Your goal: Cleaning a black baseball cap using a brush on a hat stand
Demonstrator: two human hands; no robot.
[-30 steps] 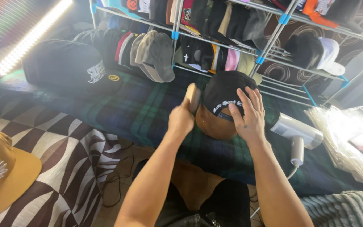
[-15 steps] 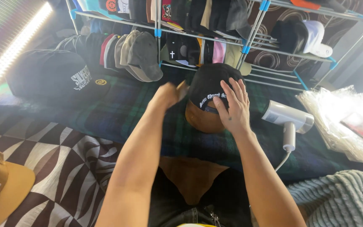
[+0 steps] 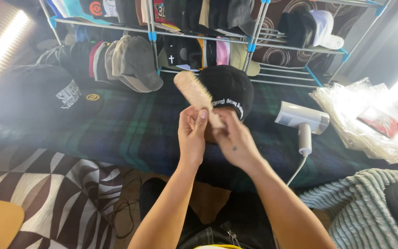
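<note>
We see a wooden brush held up in the middle of the scene, tilted so that its rounded end points to the far left, and its near end goes down between the two hands. Our left hand has its grip closed around the near part of the brush, with the thumb pressed on the flat side. Our right hand is just beside it on the right, blurred, with the fingers bent over the near end of the brush; we cannot tell if its grip really closes on the brush or only touches it. Directly behind the brush and the hands is a black cap with white lettering on its edge, which stands on a brown rounded form that is mostly hidden by the hands. All this is above a surface covered with a dark green and blue checked cloth. To the right of the cap, a white handheld steamer lies on the cloth, its cord running toward us. Further right is a pile of clear plastic bags. On the left a large black cap with a white print rests on the cloth. At the far side stands a metal rack full of many caps. Near left is a black and white patterned fabric.
</note>
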